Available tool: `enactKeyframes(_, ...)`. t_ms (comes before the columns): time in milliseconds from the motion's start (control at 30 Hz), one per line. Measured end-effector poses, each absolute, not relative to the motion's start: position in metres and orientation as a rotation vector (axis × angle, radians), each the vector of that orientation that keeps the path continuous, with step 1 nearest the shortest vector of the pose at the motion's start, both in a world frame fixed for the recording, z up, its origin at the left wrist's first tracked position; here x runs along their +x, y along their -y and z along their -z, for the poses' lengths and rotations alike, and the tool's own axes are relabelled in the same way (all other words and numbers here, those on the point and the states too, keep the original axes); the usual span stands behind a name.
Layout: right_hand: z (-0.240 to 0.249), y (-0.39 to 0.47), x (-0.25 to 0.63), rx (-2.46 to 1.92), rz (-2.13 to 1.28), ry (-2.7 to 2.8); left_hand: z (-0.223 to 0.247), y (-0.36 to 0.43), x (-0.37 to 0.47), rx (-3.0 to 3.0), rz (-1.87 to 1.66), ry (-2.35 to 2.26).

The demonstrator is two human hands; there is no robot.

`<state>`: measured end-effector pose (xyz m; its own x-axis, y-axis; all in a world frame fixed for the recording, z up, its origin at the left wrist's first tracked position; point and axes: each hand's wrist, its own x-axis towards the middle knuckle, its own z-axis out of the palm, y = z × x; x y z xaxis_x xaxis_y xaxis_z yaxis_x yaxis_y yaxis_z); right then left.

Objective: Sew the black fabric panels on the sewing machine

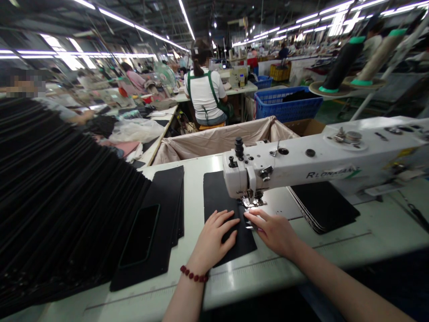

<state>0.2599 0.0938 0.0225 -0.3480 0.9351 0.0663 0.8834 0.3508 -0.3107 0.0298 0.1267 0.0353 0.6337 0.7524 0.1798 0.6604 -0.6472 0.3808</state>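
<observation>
A black panel (214,192) lies flat on the pale sewing table, its right edge under the needle area of a white sewing machine (288,161). My left hand (216,235) rests on the panel with its fingers spread, a dark red bead bracelet at the wrist. Close to the presser foot (253,201), my right hand (273,230) has its fingers curled round small metal scissors (251,227), mostly hidden by the hand. The right fingertips are at the panel's right edge.
A tall stack of black panels (67,192) fills the left side. Nearer are loose panels (172,192) with a phone (140,235) on them. More black pieces (325,205) lie right of the needle. Behind stand a cloth-lined bin (201,143), a blue basket (288,105) and a seated person (206,89).
</observation>
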Motion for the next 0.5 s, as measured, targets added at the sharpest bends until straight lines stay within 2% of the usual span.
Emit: enactKeyframes(500,-0.0221,-0.0932,0.26,-1.644,-0.302,2.388,-0.0338,-0.1275,0.0304,2.566,-0.516,-1.166)
